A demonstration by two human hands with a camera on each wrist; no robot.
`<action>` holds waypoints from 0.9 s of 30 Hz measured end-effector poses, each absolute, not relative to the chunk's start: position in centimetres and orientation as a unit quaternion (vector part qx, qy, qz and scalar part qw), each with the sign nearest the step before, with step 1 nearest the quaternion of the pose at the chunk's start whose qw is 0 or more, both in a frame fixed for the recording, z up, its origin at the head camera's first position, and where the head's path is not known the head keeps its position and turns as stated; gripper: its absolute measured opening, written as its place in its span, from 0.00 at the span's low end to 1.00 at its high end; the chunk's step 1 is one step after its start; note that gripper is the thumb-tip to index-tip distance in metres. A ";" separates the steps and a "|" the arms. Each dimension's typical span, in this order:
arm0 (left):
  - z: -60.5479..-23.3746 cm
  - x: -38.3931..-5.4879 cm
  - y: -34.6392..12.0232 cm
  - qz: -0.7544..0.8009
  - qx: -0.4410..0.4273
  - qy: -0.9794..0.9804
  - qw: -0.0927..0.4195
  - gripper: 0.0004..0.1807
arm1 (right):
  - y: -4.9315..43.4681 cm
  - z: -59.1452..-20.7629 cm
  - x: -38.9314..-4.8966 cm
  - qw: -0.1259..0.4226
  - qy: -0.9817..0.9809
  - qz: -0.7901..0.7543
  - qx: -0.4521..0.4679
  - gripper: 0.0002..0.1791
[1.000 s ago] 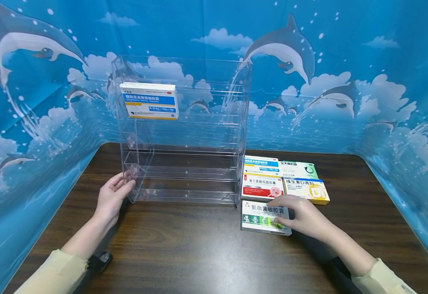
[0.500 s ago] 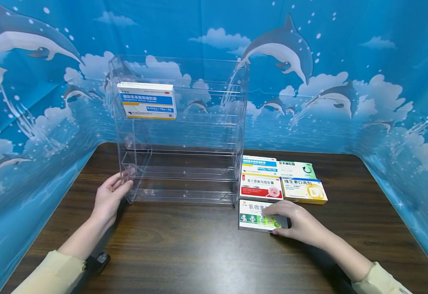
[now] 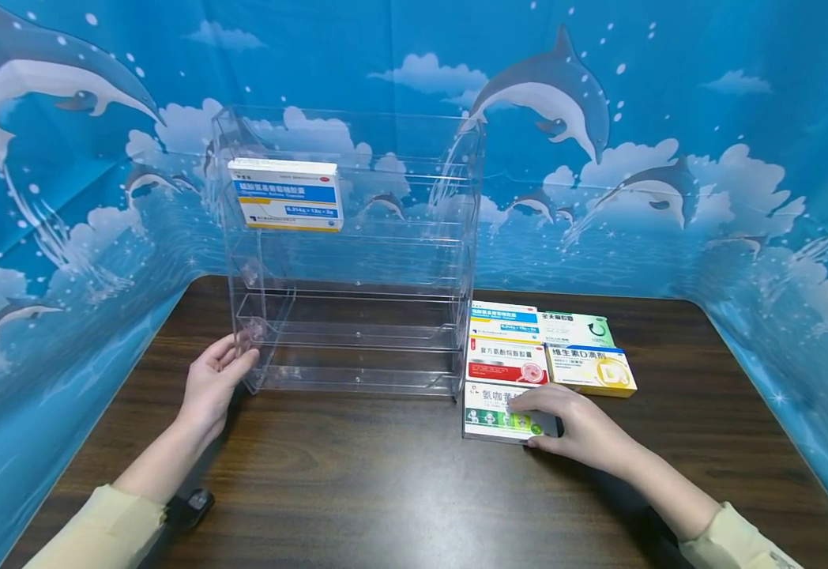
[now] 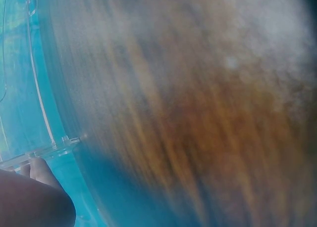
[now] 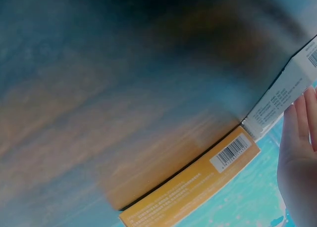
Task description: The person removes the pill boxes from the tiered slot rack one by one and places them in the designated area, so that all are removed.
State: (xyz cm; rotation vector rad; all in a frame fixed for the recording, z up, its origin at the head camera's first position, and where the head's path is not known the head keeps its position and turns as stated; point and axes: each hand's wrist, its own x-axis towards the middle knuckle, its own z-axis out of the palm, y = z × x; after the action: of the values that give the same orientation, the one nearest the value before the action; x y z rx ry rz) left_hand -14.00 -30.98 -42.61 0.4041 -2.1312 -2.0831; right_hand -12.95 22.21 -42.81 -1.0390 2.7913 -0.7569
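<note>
A clear tiered acrylic rack (image 3: 357, 336) stands at the back of the table, left of centre. My left hand (image 3: 216, 379) grips its lower left side; in the left wrist view, fingers (image 4: 42, 172) touch the rack's edge. To the right, a white medicine box with a green band (image 3: 492, 417) lies flat, its right part partly covered by my right hand (image 3: 577, 423). Fingers reach over its top and the thumb sits at its near right corner. Behind it, right up against its far edge, lies a red and white medicine box (image 3: 506, 363).
A blue and white box (image 3: 286, 196) leans upright on an upper left tier of the rack. Flat beside the rack's right side lie another blue and white box (image 3: 504, 322), a green and white box (image 3: 576, 328) and a yellow vitamin D box (image 3: 592, 370). A dolphin-print backdrop (image 3: 641, 261) surrounds the table.
My right hand has come to grip the green-banded box, which has slid slightly back against the red and white box. The left hand keeps its hold on the rack.
</note>
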 end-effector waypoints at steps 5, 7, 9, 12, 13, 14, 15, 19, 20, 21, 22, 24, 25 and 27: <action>-42.6 -14.0 -31.0 -0.690 0.137 -0.708 0.062 0.13 | 22.3 -42.7 -13.1 0.037 0.909 -0.245 -0.335 0.28; -42.6 -14.0 -31.1 -0.689 0.138 -0.709 0.059 0.13 | 22.3 -42.7 -13.2 0.038 0.909 -0.246 -0.334 0.28; -42.6 -14.0 -31.1 -0.689 0.137 -0.710 0.057 0.14 | 22.3 -42.7 -13.2 0.039 0.910 -0.244 -0.332 0.28; -42.7 -14.0 -31.1 -0.691 0.136 -0.708 0.056 0.14 | 22.3 -42.6 -13.2 0.042 0.911 -0.242 -0.332 0.28; -42.7 -14.0 -31.1 -0.691 0.136 -0.708 0.057 0.14 | 22.3 -42.6 -13.2 0.044 0.911 -0.242 -0.332 0.28; -42.7 -14.0 -31.1 -0.692 0.135 -0.707 0.057 0.14 | 22.3 -42.6 -13.2 0.045 0.910 -0.242 -0.333 0.28; -42.7 -14.0 -31.1 -0.692 0.135 -0.707 0.058 0.14 | 22.2 -42.5 -13.2 0.045 0.910 -0.241 -0.335 0.28; -42.7 -14.0 -31.2 -0.690 0.135 -0.709 0.058 0.15 | 22.1 -42.0 -13.2 0.042 0.908 -0.239 -0.341 0.28; -42.7 -14.0 -31.2 -0.689 0.136 -0.710 0.056 0.15 | 22.0 -41.8 -13.2 0.041 0.908 -0.239 -0.341 0.28; -42.7 -14.1 -31.2 -0.687 0.137 -0.712 0.054 0.16 | 21.9 -41.5 -13.2 0.038 0.908 -0.239 -0.341 0.28; -42.7 -14.1 -31.3 -0.686 0.139 -0.713 0.053 0.17 | 21.8 -41.3 -13.3 0.037 0.909 -0.240 -0.340 0.28; -42.7 -14.1 -31.2 -0.682 0.140 -0.716 0.051 0.18 | 21.5 -40.7 -13.4 0.032 0.908 -0.243 -0.340 0.28; -42.7 -14.1 -31.2 -0.681 0.140 -0.716 0.052 0.19 | 21.4 -40.4 -13.5 0.029 0.908 -0.245 -0.340 0.29; -42.7 -14.1 -31.1 -0.677 0.139 -0.721 0.053 0.19 | 21.0 -39.7 -13.8 0.019 0.906 -0.247 -0.343 0.29</action>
State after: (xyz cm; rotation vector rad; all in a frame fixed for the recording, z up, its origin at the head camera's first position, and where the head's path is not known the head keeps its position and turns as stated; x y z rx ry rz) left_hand -14.14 -31.14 -42.67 0.4216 -2.1900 -2.0583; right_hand -13.75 20.96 -39.71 -1.0662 2.8125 -0.7673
